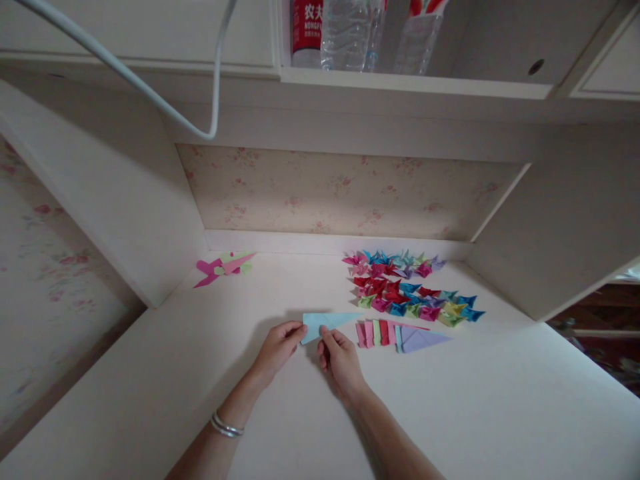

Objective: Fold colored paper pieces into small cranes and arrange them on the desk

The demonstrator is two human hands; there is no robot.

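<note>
A light blue piece of folded origami paper [330, 321], long and pointed to the right, is held just above the white desk. My left hand [280, 347] pinches its blunt left end between thumb and fingers. Lower on the same paper, near its middle, my right hand [341, 360] grips the bottom edge, thumb on top and fingers curled under. Just right of my right hand lies an overlapping row of folded paper pieces in pink, green, red and blue, with a lilac folded piece [423, 339] at its right end.
Rows of small colourful paper cranes [400, 290] stand at the back right of the desk [240, 427]. Pink and green paper pieces [223, 267] lie at the back left. Overhead, a shelf [415, 83] holds plastic bottles [345, 37], and a white curved bar [150, 93] hangs at upper left.
</note>
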